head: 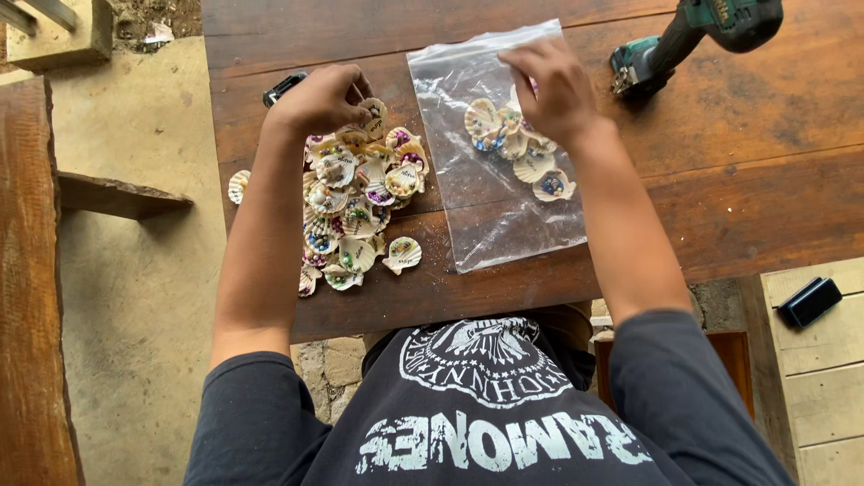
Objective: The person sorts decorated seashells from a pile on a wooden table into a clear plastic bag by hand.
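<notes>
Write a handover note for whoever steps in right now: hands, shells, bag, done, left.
Left hand: closed on shells at the top of the shell pile on the wooden table.
Right hand: at the mouth of the clear plastic bag, fingers over the shells inside.
Done: a handful of shells bagged.
Left: most shells are loose on the table.

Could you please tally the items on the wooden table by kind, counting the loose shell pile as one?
Clear plastic bag: 1
Loose pile of decorated shells: 1
Cordless drill: 1
Small black object behind left hand: 1
Total: 4
</notes>
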